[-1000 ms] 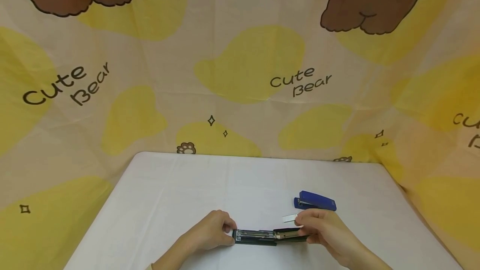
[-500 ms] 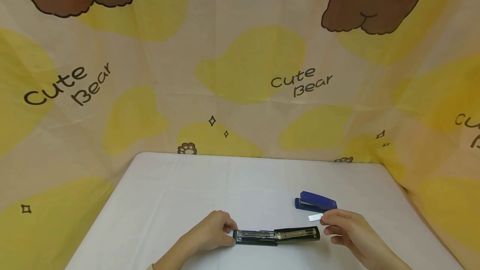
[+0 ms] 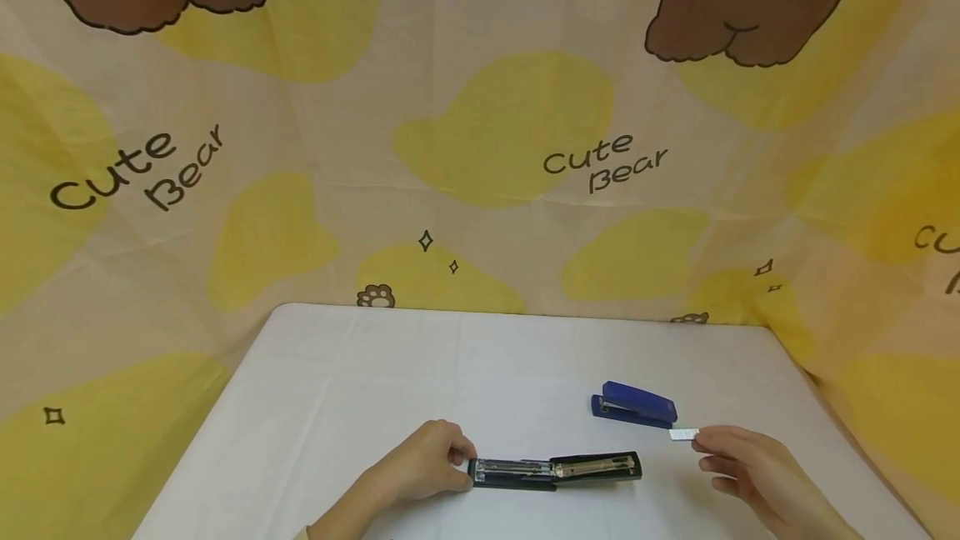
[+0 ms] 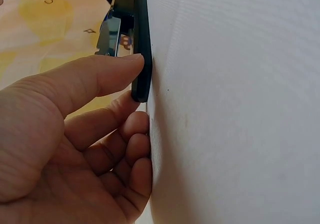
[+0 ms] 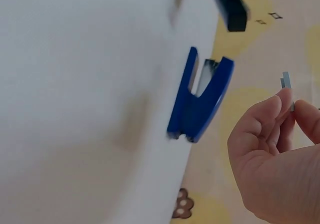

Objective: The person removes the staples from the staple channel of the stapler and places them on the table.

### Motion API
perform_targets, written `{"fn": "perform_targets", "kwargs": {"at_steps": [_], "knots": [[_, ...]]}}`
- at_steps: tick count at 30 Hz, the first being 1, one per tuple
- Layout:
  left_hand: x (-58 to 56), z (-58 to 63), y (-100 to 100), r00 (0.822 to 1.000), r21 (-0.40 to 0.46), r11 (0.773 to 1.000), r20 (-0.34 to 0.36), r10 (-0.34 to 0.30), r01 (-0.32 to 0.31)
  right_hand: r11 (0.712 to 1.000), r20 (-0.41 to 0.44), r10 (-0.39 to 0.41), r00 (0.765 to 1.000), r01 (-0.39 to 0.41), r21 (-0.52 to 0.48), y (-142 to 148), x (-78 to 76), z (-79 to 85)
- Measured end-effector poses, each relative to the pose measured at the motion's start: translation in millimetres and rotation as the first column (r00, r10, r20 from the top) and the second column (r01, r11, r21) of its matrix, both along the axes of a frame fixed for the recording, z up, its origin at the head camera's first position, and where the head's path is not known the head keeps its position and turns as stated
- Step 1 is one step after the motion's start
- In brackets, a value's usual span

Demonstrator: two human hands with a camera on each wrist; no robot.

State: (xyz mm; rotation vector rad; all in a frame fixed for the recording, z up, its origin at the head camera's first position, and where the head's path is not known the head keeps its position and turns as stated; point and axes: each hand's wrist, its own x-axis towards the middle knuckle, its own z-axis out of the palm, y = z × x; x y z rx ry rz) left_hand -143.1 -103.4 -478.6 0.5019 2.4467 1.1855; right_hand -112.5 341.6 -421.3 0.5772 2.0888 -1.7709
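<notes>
A black stapler (image 3: 517, 486) lies flipped wide open on the white table, its metal rail and the inside of its top half facing up. My left hand (image 3: 423, 465) pinches the left end of its base; in the left wrist view the thumb presses along the black base (image 4: 142, 44). Between right thumb and fingertips, my right hand (image 3: 757, 469) pinches a short silvery strip of staples (image 3: 683, 435). The strip (image 5: 286, 79) pokes up past the fingertips in the right wrist view, above the table. Just left of that hand stands a blue stapler (image 3: 636, 404).
The white table (image 3: 390, 365) has its far edge against a hanging cloth (image 3: 495, 132) printed with bears and yellow patches. The blue stapler sits behind the black one's right half, with its front end pointing left.
My right hand has moved right with the staple strip, away from over the black stapler, uncovering its raised top half. My left hand keeps its pinch on the base.
</notes>
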Motion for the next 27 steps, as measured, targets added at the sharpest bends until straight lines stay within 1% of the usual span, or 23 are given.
{"fn": "perform_targets", "kwargs": {"at_steps": [4, 8, 12, 14, 19, 22, 27], "knots": [[-0.4, 0.2, 1, 1.0, 0.003, 1.0, -0.006, -0.002, 0.002, 0.999, 0.025, -0.03, 0.999, 0.03, 0.024, 14, -1.2, -8.0], [-0.9, -0.2, 1, 1.0, -0.001, 1.0, -0.004, -0.001, 0.001, 0.998, 0.057, -0.043, 0.997, 0.04, 0.049, 27, -3.2, -17.8], [-1.3, -0.6, 1, 1.0, 0.004, 1.0, 0.005, 0.002, -0.002, 0.993, 0.103, -0.041, 0.994, 0.03, 0.112, 36, -6.2, -27.4], [-1.2, -1.2, 0, 1.0, 0.009, 1.0, 0.007, 0.002, -0.002, 0.988, 0.126, -0.028, 0.992, 0.009, 0.155, 40, -6.8, -31.7], [-0.9, -2.5, 0, 1.0, 0.013, 1.0, 0.0, -0.004, 0.004, 0.974, 0.148, 0.003, 0.989, -0.037, 0.224, 47, -5.5, -40.1], [-0.7, -2.3, 0, 1.0, 0.008, 1.0, -0.005, -0.008, 0.008, 0.972, 0.146, 0.0, 0.989, -0.034, 0.232, 49, -3.8, -43.2], [-1.1, -1.4, 0, 1.0, 0.013, 1.0, -0.008, -0.01, 0.01, 0.975, 0.142, -0.03, 0.989, -0.002, 0.223, 52, -2.6, -47.6]]}}
